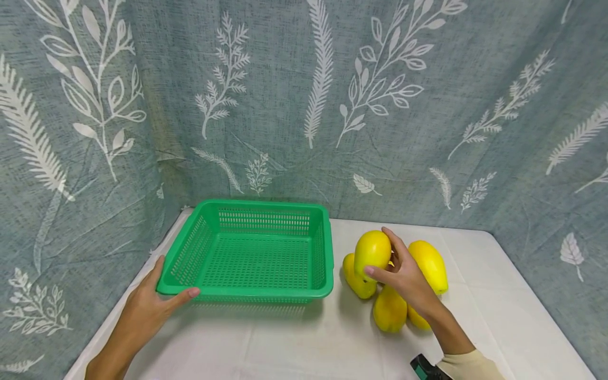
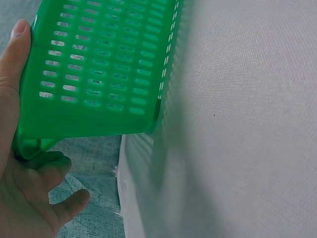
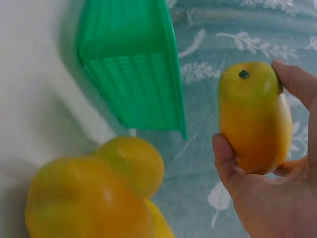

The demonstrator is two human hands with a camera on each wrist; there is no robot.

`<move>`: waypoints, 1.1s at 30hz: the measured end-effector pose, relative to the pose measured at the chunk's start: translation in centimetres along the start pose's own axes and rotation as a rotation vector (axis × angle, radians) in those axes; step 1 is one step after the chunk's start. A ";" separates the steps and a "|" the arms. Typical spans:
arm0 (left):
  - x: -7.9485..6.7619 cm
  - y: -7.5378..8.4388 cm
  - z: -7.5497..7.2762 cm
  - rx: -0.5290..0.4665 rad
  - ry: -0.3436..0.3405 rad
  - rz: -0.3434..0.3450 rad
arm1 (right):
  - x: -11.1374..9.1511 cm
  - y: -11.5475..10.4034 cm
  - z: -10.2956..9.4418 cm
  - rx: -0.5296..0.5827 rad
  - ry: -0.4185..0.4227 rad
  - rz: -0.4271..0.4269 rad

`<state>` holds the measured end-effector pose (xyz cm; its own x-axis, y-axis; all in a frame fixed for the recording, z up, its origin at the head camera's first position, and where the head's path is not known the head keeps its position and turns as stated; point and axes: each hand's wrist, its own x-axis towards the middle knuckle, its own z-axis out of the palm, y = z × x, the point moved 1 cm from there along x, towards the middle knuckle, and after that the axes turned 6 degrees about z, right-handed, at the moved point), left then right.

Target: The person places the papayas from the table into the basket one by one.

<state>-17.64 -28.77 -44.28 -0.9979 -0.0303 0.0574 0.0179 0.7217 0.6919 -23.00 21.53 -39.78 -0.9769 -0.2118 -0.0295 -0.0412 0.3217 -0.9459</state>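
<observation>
A green plastic basket [image 1: 261, 292] with slotted walls stands on the left of the table. My left hand [image 1: 142, 311] holds its near left corner, the thumb on the rim and the fingers around the outside; the left wrist view shows fingertips curled below the corner of the basket [image 2: 99, 119]. In my right hand [image 1: 410, 279] is a yellow mango [image 1: 372, 250], raised above other mangoes; thumb and fingers grip its sides. Seen from the right wrist, this mango [image 3: 255, 119] has a green stem end and an orange lower part.
Several more mangoes lie on the white-covered table [image 1: 304, 348], among them one at the front [image 1: 389, 311] and a larger one [image 1: 429, 266] to the right, partly behind my right hand. A grey-green curtain [image 1: 285, 105] with white leaf prints surrounds the table at the back and sides.
</observation>
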 end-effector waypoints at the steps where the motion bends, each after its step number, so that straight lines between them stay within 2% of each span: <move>1: 0.0 0.0 0.0 0.001 -0.001 -0.001 | 0.1 -0.1 0.2 0.002 -0.005 -0.003; 11: 0.1 0.2 -0.1 -0.016 -0.023 -0.022 | 1.3 -0.6 2.5 0.041 -0.076 -0.017; 18: -0.2 0.4 -0.3 -0.021 -0.019 -0.017 | 1.9 -1.6 4.4 0.069 -0.124 -0.071; 24: -0.2 0.2 -0.3 -0.017 -0.016 -0.022 | 2.4 -2.5 6.2 0.099 -0.141 -0.043; 33: -0.2 0.1 -0.2 -0.026 -0.012 -0.012 | 2.8 -2.8 8.0 0.082 -0.177 -0.033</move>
<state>-17.44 -28.84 -44.05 -0.9987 -0.0306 0.0401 0.0070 0.7033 0.7108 -23.91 12.66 -39.79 -0.9230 -0.3818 -0.0478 -0.0480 0.2374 -0.9702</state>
